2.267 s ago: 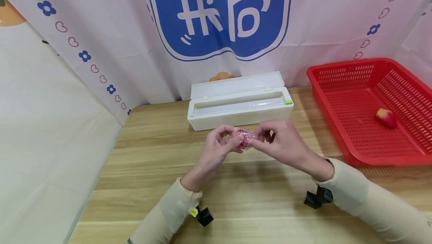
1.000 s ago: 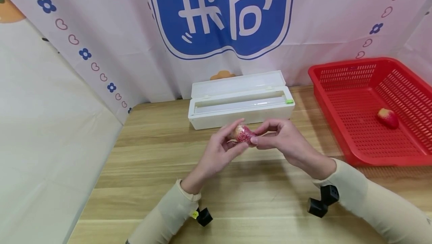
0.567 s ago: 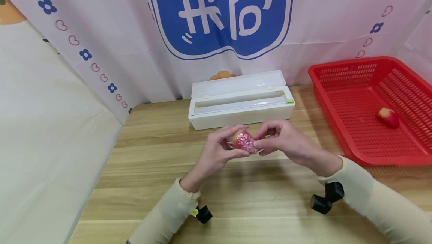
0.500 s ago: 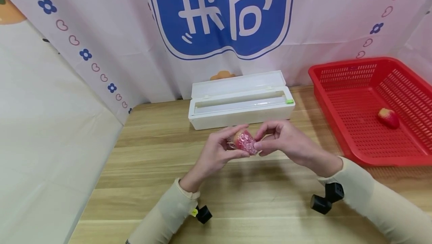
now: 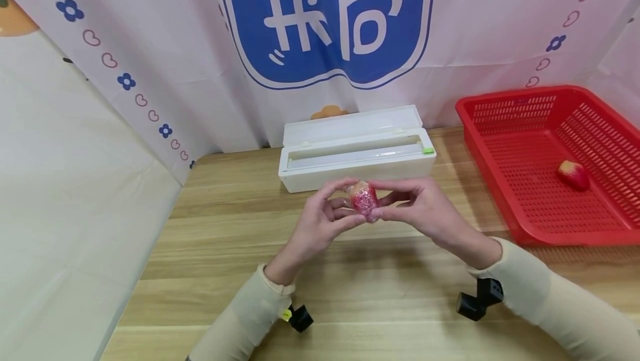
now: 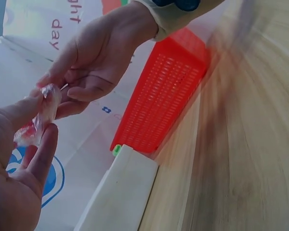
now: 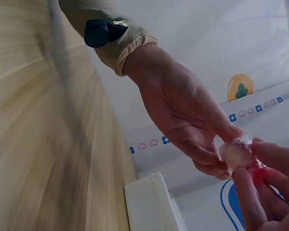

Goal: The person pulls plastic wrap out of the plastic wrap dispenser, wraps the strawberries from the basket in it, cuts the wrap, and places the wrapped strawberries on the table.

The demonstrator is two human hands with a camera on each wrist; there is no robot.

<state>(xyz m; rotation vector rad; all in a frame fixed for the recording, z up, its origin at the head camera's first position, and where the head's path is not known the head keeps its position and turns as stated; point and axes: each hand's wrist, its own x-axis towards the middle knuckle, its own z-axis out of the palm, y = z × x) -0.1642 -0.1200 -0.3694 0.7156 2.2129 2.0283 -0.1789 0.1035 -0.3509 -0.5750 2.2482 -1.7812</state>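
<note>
A small red-and-yellow fruit (image 5: 364, 201), wrapped in shiny clear film, is held up off the table between both hands. My left hand (image 5: 318, 217) grips it from the left, thumb at its lower end and fingers round the far side. On the right, my right hand (image 5: 429, 209) pinches it with the thumb low and the index finger across the top. The wrist views show loose crinkled film (image 6: 37, 126) around the fruit. In front of the hands stands a white cling film dispenser (image 5: 357, 165), its lid raised and a roll inside.
At the right a red slotted basket (image 5: 500, 194) holds another red-and-yellow fruit (image 5: 573, 175), with no wrapping visible. The wooden table (image 5: 225, 272) ends at the left by a white sheet. A printed curtain (image 5: 190, 44) hangs behind.
The wrapped fruit has been turned in the fingers, its yellow end now upward. My right index finger has moved to its top. The dispenser and basket stay where they were.
</note>
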